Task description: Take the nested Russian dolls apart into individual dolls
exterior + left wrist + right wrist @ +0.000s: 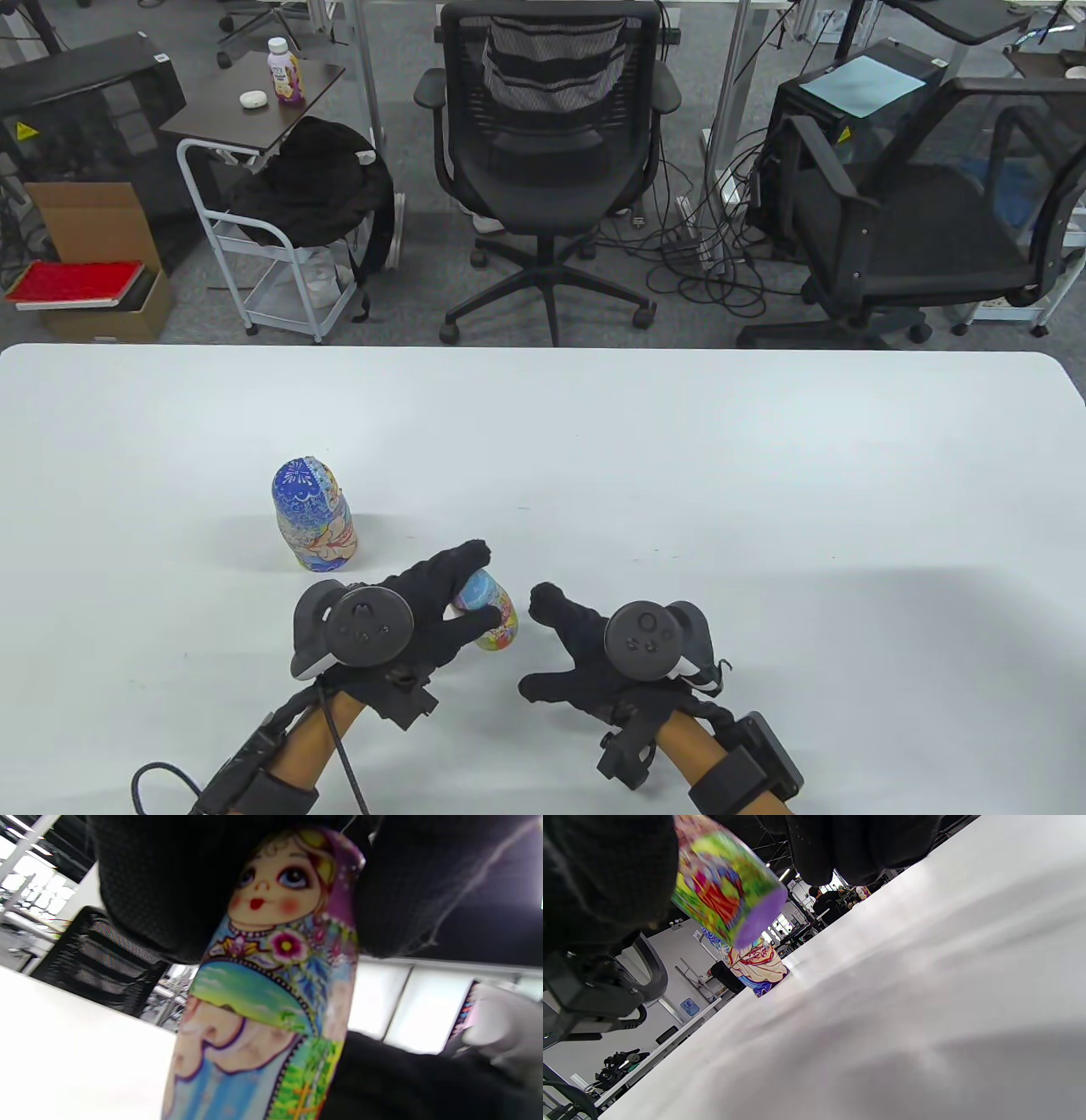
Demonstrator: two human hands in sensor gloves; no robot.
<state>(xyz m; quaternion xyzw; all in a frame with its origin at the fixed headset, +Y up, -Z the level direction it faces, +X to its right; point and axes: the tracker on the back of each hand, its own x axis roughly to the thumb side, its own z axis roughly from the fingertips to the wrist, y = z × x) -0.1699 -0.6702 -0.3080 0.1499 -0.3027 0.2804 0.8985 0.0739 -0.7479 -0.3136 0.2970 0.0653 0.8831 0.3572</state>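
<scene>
A large blue-headed nesting doll stands upright on the white table, left of centre. My left hand grips a smaller painted doll by its upper part and holds it tilted a little above the table. The left wrist view shows this doll's face and body whole, with the glove around its head. My right hand is open just right of the doll, fingers towards it, not touching. In the right wrist view the small doll's purple base hangs above the table, and the large doll stands behind.
The table's far edge runs across the middle of the table view. Office chairs and a small cart stand on the floor beyond it.
</scene>
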